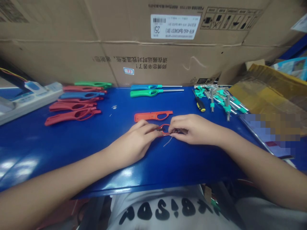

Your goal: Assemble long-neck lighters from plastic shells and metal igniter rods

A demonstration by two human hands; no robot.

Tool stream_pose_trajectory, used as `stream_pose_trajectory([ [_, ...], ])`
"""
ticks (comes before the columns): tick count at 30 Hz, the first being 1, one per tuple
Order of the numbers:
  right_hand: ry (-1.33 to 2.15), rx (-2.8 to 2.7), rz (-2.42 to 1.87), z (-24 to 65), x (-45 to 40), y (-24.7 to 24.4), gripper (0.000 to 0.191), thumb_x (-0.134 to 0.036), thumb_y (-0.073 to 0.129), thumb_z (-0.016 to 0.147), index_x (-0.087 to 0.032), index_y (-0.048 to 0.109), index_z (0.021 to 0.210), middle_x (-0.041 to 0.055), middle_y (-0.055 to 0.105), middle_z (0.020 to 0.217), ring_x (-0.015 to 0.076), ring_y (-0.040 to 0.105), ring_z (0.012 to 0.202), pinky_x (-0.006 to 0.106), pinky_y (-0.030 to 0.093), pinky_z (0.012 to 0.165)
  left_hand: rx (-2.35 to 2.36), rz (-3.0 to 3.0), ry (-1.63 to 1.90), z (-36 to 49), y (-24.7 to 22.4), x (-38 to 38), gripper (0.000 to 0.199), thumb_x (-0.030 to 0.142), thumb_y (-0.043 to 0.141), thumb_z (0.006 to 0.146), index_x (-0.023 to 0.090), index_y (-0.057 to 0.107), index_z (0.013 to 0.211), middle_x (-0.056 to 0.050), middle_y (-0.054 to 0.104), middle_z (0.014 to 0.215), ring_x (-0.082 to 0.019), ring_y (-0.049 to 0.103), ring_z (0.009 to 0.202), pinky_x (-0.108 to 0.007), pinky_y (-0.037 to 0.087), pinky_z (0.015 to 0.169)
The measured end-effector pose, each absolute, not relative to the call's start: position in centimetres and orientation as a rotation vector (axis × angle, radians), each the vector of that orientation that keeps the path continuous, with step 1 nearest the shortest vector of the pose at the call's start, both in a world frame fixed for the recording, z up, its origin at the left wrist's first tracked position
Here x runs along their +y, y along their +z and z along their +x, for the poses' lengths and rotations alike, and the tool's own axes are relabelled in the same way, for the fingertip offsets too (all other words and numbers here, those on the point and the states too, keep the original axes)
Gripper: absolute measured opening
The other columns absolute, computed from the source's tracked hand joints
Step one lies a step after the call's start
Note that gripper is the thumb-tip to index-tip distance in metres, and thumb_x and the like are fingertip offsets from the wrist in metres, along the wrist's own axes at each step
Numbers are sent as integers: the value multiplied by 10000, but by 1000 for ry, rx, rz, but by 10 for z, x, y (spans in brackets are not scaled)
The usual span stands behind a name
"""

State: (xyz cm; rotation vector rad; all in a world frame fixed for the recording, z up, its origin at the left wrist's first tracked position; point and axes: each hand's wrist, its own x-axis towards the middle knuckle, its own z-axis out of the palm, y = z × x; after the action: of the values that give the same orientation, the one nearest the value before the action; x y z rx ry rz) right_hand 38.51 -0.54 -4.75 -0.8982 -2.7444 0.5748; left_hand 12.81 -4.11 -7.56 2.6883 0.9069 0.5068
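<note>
Between my two hands is a red lighter half-shell (165, 125), mostly covered by my fingers, with its trigger loop showing in the gap. My left hand (141, 139) is closed on its left end. At the right end my right hand (189, 129) pinches at it; small dark parts show there, too hidden to name. A thin pale tube or wire (168, 141) sticks out below the right fingertips. Just beyond my hands lies another red half-shell (153, 116), flat on the blue table (115, 179).
Several coloured lighter shells (74, 115) lie at left beside a white power strip (35, 95). Two assembled lighters (155, 92) lie at the back. Right are a screwdriver (200, 103), several metal nozzles with teal parts (226, 100) and a yellow-taped bag (271, 92). A cardboard box (72, 57) walls the back.
</note>
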Motion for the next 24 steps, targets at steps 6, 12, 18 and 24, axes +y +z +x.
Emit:
stream_pose_trajectory([
  [6, 574, -2765, -892, 386, -6, -43, 99, -146, 632, 881, -187, 705, 934, 32, 698, 929, 136, 614, 744, 250, 425, 658, 912, 2688, 514, 128, -75, -42, 427, 74, 458, 982, 232, 592, 1355, -78, 607, 1368, -254, 494, 1204, -462, 475, 1062],
  [12, 580, -2769, -876, 394, -4, -35, 90, -156, 612, 876, -190, 668, 938, 31, 659, 937, 132, 563, 722, 254, 404, 643, 935, 2700, 519, 128, -77, -41, 435, 73, 461, 980, 225, 599, 1363, -91, 606, 1366, -259, 493, 1223, -465, 468, 1076],
  [18, 452, -2734, -988, 403, 3, -34, 124, -203, 564, 922, -184, 679, 966, 55, 667, 957, 165, 599, 784, 280, 411, 680, 949, 2743, 448, 127, -73, -43, 482, 52, 450, 968, 231, 569, 1400, -80, 605, 1380, -265, 511, 1173, -464, 500, 1030],
  [24, 586, -2762, -1061, 403, 11, -40, 133, -269, 615, 929, -178, 697, 878, 44, 685, 885, 168, 601, 768, 280, 402, 683, 932, 2766, 501, 127, -76, -42, 431, 68, 472, 971, 203, 604, 1359, -56, 629, 1383, -244, 547, 1063, -430, 533, 977],
])
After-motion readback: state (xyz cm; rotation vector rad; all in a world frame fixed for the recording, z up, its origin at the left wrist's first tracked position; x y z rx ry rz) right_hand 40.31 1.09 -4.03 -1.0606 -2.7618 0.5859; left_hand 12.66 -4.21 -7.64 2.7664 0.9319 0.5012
